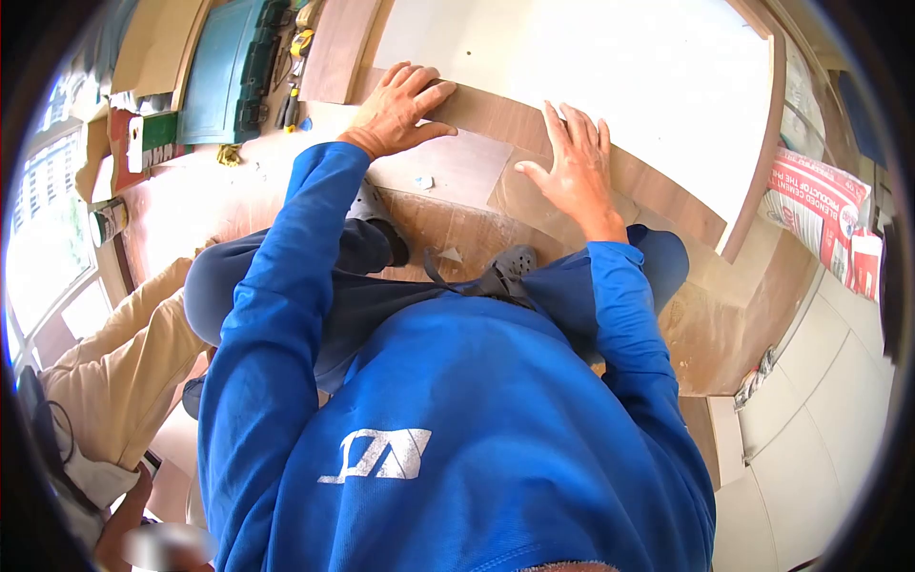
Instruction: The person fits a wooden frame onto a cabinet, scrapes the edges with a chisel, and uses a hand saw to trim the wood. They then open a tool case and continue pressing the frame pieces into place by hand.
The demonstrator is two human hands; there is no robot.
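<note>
A large white panel (572,57) with a wood-grain edge strip (505,122) lies in front of my crouched legs. My left hand (396,110) rests on the strip near its left end, fingers laid over the edge and thumb apart. Further right, my right hand (579,170) lies against the strip with its fingers spread, pointing toward the white surface. Neither hand is wrapped around anything. Another wood-grain side (758,153) borders the panel on the right.
At the left stand a teal tool case (217,71), a yellow tape measure (302,43) and boxes (152,141). A red-and-white cement bag (815,205) lies at the right. Another person's tan-trousered legs (124,362) are close on my left. Scraps lie on the dusty floor (438,224).
</note>
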